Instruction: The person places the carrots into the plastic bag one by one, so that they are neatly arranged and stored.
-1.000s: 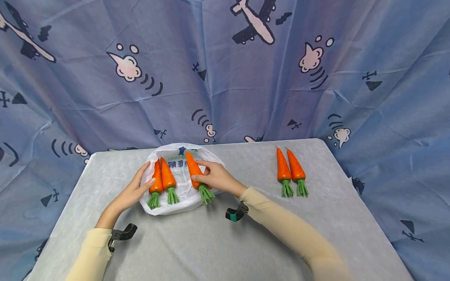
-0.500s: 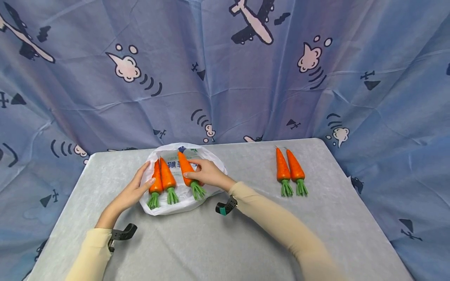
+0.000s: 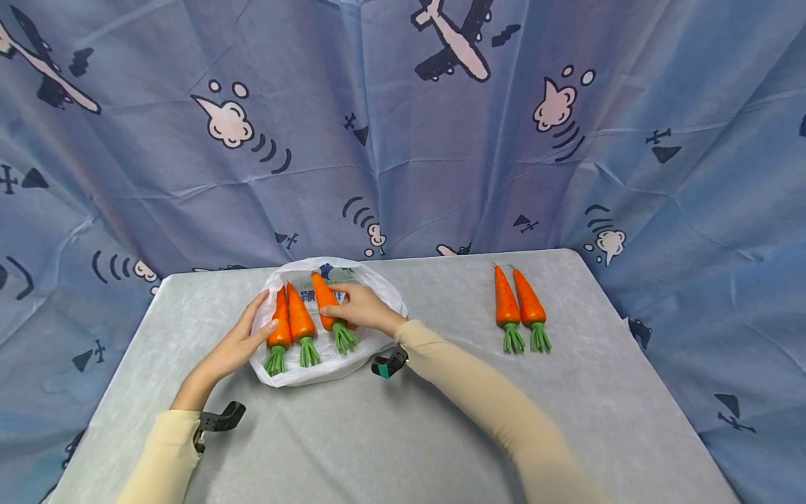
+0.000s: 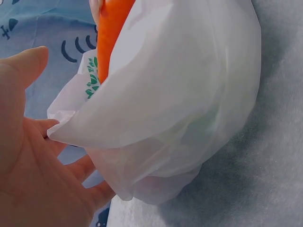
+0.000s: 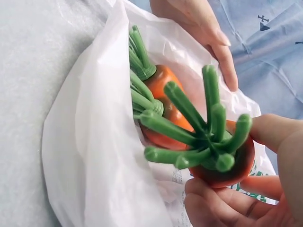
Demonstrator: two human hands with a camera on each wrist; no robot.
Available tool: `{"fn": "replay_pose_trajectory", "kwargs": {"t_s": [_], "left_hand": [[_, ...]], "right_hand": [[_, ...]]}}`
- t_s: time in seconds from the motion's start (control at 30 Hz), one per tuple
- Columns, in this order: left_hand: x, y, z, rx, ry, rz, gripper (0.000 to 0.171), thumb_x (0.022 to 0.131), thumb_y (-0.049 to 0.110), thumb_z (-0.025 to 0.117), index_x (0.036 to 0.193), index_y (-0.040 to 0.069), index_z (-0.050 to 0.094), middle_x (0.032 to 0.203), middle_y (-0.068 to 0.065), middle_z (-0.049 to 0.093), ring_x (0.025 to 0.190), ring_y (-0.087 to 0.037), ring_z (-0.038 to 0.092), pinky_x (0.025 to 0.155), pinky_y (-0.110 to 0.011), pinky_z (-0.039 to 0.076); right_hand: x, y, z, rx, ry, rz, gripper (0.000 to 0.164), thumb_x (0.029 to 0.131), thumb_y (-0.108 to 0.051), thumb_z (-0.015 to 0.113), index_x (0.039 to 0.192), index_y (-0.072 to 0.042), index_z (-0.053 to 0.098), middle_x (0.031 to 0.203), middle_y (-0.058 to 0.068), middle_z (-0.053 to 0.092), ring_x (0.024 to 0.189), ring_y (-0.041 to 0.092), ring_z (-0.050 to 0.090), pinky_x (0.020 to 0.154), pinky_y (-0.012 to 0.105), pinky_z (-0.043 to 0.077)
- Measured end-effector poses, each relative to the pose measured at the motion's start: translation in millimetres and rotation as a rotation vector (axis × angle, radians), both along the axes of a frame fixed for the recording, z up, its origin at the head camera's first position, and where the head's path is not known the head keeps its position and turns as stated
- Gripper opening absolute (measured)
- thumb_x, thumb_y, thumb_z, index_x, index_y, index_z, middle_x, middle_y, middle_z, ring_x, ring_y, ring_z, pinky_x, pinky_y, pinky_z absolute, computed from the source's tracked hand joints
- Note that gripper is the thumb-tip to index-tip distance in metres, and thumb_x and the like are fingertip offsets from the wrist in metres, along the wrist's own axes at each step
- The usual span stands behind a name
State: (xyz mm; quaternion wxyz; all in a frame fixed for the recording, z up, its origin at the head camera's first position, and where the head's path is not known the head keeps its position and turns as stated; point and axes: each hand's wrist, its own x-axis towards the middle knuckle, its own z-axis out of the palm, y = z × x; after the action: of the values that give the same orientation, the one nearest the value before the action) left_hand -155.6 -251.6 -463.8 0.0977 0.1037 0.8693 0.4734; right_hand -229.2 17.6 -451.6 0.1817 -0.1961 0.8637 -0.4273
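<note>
A white plastic bag (image 3: 352, 364) with printing lies spread on the table, its mouth wide. Two orange carrots with green stalks, the left carrot (image 3: 279, 325) and the middle carrot (image 3: 302, 318), rest side by side in it. My right hand (image 3: 365, 308) pinches a third carrot (image 3: 324, 297) between thumb and fingers over the bag's mouth, stalks toward me. My left hand (image 3: 242, 339) rests at the bag's left rim. In the left wrist view its thumb stands apart and the left hand's fingers (image 4: 78, 168), fairly straight, touch the bag; some fingertips are hidden.
Two more carrots, one at left (image 3: 506, 304) and one at right (image 3: 530, 301), lie together on the right side of the grey table (image 3: 604, 392). A blue curtain (image 3: 403, 140) with airplane prints hangs behind the table.
My right hand has moved left with its carrot, from the bag's right side closer to the two carrots inside. The left hand and the two carrots on the table have stayed put.
</note>
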Motion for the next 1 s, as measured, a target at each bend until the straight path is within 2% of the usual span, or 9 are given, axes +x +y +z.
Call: {"fn": "replay_pose_trajectory", "kwargs": {"t_s": [0.2,0.37,0.47,0.73,1.0], "left_hand": [[-0.2,0.3,-0.3,0.001,0.009,-0.002,0.077,0.103,0.028,0.052,0.161,0.017,0.002,0.166,-0.024,0.000,0.151,-0.051,0.001,0.116,-0.074,0.007],[-0.2,0.4,-0.3,0.001,0.005,-0.004,0.077,0.103,0.028,0.052,0.161,0.017,0.001,0.166,-0.023,-0.001,0.151,-0.051,0.001,0.116,-0.074,0.007],[-0.5,0.6,-0.4,0.001,0.005,-0.007,0.078,0.103,0.027,0.052,0.161,0.017,0.001,0.166,-0.023,-0.001,0.151,-0.051,0.001,0.116,-0.074,0.007],[-0.4,0.3,-0.7,0.007,0.007,-0.003,0.077,0.103,0.027,0.052,0.161,0.017,0.002,0.166,-0.023,0.000,0.151,-0.051,0.001,0.116,-0.074,0.007],[0.1,0.8,-0.7,0.009,0.007,-0.004,0.077,0.103,0.027,0.052,0.161,0.017,0.003,0.166,-0.023,0.000,0.151,-0.051,0.001,0.116,-0.074,0.007]], "right_hand": [[-4.0,-8.1,-4.3,0.022,0.007,0.002,0.064,0.090,-0.035,0.071,0.146,-0.013,0.050,0.055,-0.003,0.049,0.042,0.010,0.050,0.049,0.031,0.054],[-7.1,-14.6,-9.6,0.048,0.048,0.013,0.063,0.089,-0.035,0.072,0.145,-0.014,0.052,0.054,-0.005,0.048,0.041,0.008,0.049,0.045,0.022,0.048],[-7.9,-16.7,-11.5,0.045,0.037,0.014,0.062,0.090,-0.034,0.071,0.145,-0.014,0.051,0.055,-0.004,0.050,0.042,0.010,0.051,0.045,0.021,0.047],[-11.3,-20.8,-17.4,0.060,-0.001,0.011,0.063,0.091,-0.035,0.070,0.147,-0.015,0.048,0.060,-0.002,0.055,0.046,0.013,0.054,0.057,0.035,0.059],[-12.5,-21.3,-19.3,0.058,-0.011,0.006,0.063,0.091,-0.034,0.070,0.147,-0.015,0.049,0.063,-0.001,0.057,0.045,0.012,0.053,0.056,0.033,0.059]]}}
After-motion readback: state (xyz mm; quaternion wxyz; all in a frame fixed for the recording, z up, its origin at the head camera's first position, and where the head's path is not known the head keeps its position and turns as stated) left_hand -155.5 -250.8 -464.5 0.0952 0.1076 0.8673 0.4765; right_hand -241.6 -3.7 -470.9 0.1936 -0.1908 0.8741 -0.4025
